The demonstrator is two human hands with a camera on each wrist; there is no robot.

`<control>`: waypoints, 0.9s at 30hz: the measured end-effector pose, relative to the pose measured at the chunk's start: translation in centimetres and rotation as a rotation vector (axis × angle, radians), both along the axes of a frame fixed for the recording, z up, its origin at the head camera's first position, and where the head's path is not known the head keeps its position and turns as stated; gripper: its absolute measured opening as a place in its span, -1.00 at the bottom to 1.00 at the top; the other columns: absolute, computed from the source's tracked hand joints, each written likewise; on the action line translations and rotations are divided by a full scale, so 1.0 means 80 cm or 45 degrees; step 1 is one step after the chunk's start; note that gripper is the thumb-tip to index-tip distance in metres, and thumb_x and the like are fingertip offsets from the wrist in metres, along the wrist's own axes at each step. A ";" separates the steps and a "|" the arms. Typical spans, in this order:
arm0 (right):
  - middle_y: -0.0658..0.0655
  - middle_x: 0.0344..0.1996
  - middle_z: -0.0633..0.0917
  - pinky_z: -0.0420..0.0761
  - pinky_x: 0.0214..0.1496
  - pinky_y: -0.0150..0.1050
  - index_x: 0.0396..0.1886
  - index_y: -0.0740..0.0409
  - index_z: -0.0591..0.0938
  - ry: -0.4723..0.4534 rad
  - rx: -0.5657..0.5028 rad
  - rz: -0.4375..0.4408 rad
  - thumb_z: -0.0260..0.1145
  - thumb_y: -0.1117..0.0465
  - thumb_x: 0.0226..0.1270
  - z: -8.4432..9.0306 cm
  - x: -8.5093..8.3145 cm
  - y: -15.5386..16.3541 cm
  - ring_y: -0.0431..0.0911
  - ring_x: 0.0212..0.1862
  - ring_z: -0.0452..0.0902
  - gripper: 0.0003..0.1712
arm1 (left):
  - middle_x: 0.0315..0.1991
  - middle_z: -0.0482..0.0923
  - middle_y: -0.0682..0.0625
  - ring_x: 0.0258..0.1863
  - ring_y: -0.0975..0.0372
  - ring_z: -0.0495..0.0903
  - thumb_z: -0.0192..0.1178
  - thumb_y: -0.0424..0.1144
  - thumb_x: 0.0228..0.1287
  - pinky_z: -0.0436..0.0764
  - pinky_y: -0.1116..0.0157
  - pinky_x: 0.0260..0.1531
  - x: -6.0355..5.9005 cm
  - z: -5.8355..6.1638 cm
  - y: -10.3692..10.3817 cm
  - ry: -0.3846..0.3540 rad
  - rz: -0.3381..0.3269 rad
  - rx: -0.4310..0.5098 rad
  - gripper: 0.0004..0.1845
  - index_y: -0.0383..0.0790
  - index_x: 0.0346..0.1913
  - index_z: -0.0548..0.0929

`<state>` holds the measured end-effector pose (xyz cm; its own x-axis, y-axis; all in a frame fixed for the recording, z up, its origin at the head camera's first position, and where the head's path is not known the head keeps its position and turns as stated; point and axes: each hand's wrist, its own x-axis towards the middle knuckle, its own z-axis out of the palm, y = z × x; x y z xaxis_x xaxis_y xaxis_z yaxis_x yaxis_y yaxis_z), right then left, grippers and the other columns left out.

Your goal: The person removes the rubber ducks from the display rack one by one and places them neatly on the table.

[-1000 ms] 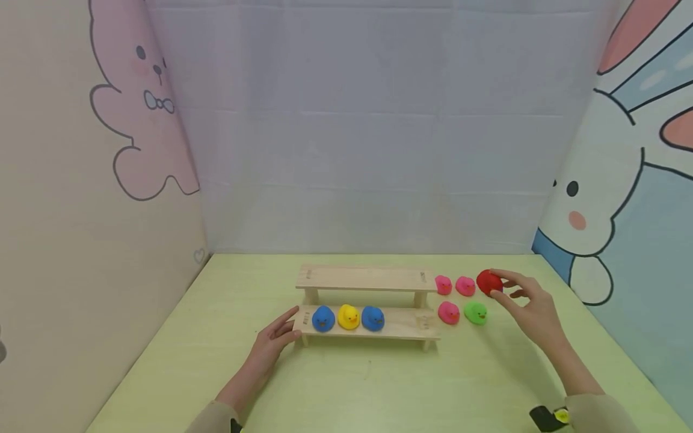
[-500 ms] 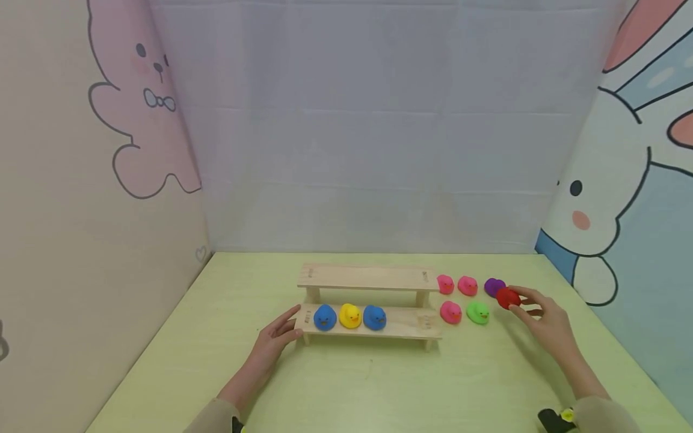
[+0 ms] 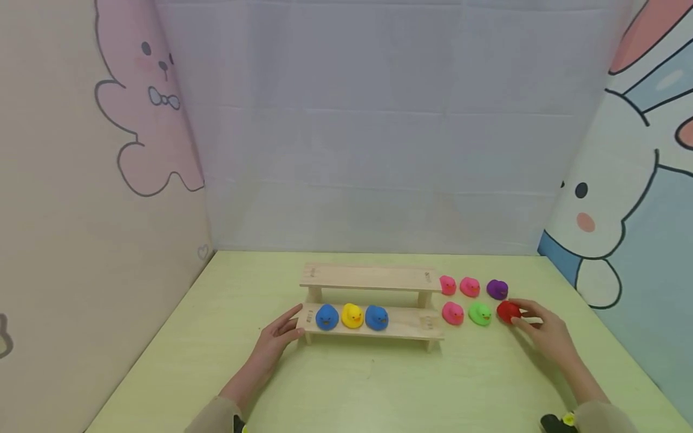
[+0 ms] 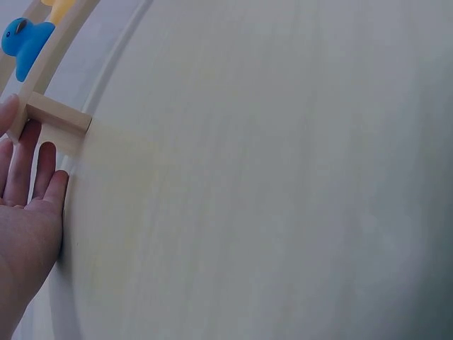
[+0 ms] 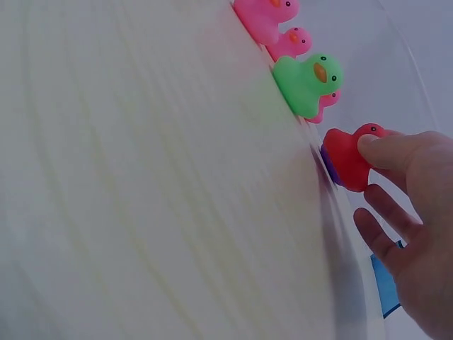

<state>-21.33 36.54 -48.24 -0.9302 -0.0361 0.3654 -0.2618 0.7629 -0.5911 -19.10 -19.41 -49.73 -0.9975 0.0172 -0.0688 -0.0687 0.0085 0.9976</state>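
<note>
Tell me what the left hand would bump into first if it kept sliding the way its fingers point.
Most likely the light wooden two-tier shelf: the left hand lies flat on the green table, fingertips already at the lower tier's left end. Beyond that sits the nearest blue rubber duck.

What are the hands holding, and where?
The right hand pinches the red duck by its right side; the left hand only rests against the rack's end.

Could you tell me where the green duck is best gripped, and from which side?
Grip the green duck by its rounded body, thumb and finger on front and back, coming from above. It stands upright in a tight row, with the pink duck and red duck close on either side, so its flanks look hard to reach.
</note>
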 end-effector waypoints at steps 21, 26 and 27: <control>-0.58 -0.13 0.44 0.32 -0.15 -0.66 0.28 0.15 0.42 -0.331 -0.392 0.082 0.26 0.00 0.29 -0.010 -0.004 0.027 -0.62 -0.12 0.36 -0.39 | 0.09 0.55 -0.13 0.10 0.20 0.49 0.26 -0.21 0.18 0.15 -0.02 0.27 0.002 0.007 0.002 0.021 -0.020 -0.044 -0.38 0.01 0.33 0.37; -0.58 -0.14 0.45 0.32 -0.13 -0.66 0.27 0.19 0.42 -0.330 -0.411 0.091 0.26 0.01 0.29 -0.011 -0.002 0.024 -0.59 -0.12 0.38 -0.38 | 0.07 0.57 -0.10 0.12 0.17 0.48 0.27 -0.23 0.16 0.13 0.01 0.29 0.004 0.005 0.002 -0.008 0.000 -0.007 -0.41 0.07 0.29 0.42; -0.58 -0.14 0.45 0.32 -0.13 -0.66 0.26 0.20 0.42 -0.331 -0.413 0.091 0.26 0.01 0.29 -0.011 -0.001 0.023 -0.59 -0.12 0.38 -0.38 | 0.07 0.57 -0.09 0.12 0.17 0.48 0.27 -0.24 0.16 0.13 0.01 0.29 0.004 0.005 0.002 -0.015 0.002 -0.003 -0.41 0.08 0.29 0.43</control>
<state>-21.44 38.38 -49.13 -0.9922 -0.0257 0.1217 -0.1176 0.5115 -0.8512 -18.75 -19.23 -49.33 -0.9966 0.0153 -0.0806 -0.0804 0.0111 0.9967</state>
